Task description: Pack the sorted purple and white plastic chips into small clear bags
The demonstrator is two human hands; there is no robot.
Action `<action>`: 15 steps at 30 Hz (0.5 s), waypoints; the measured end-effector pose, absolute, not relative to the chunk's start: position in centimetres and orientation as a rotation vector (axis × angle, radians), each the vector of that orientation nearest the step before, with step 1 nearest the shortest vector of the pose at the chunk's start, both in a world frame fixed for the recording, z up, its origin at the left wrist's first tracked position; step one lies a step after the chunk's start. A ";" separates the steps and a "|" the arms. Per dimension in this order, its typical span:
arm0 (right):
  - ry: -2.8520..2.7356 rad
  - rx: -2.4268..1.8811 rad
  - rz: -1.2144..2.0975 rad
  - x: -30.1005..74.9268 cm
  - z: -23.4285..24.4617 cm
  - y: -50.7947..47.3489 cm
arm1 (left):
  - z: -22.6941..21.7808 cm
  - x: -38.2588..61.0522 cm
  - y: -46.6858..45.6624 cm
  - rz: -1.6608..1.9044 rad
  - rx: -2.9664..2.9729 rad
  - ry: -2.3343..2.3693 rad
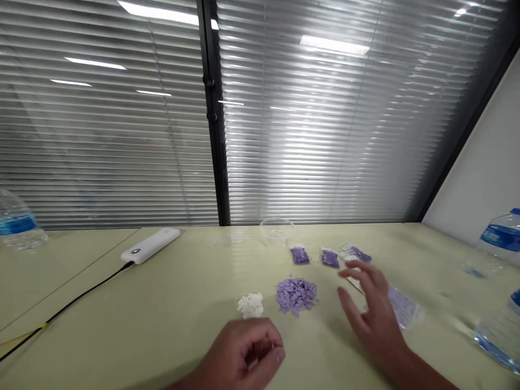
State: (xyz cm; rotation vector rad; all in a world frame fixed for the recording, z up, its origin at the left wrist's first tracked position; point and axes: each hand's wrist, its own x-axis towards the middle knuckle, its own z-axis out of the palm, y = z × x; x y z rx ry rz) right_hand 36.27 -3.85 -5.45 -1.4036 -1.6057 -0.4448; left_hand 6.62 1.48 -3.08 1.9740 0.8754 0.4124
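Observation:
My left hand is closed, its fingers curled in toward the thumb; whatever it may hold is hidden. Just beyond it is a small pile of white flakes. A larger pile of purple flakes lies between and beyond my two hands. To the right, my right hand is open above the table, with thumb and fingers apart and nothing visible between them. Partly behind that hand is a clear plastic bag with pale purple contents. Small packets of darker purple pieces, including a left packet and a middle packet, lie farther back.
A clear round container stands near the back edge of the table. A white power bank with a black cable lies at left. Water bottles stand at both sides, one left, others right.

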 end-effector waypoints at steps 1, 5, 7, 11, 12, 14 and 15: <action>-1.728 -1.311 -0.435 35.1 -5.4 -4.2 | -2.8 6.1 2.5 0.509 2.072 0.953; -2.104 -0.936 -0.313 30.9 -5.1 -4.3 | -2.1 3.6 9.3 0.810 2.334 1.431; -2.082 -0.868 -0.200 29.1 -5.1 -3.7 | -2.1 2.4 13.2 0.876 2.278 1.661; -2.017 -0.906 0.036 26.7 -5.4 -2.1 | -2.8 1.5 18.4 0.882 2.151 1.978; -2.003 -0.905 0.067 26.4 -5.4 -1.8 | -2.9 1.5 19.1 0.870 2.134 2.008; -1.976 -0.892 0.110 26.2 -5.5 -1.4 | -3.1 1.6 19.9 0.855 2.110 2.034; -1.952 -0.893 0.133 26.3 -5.4 -1.3 | -3.0 1.7 20.1 0.851 2.100 2.032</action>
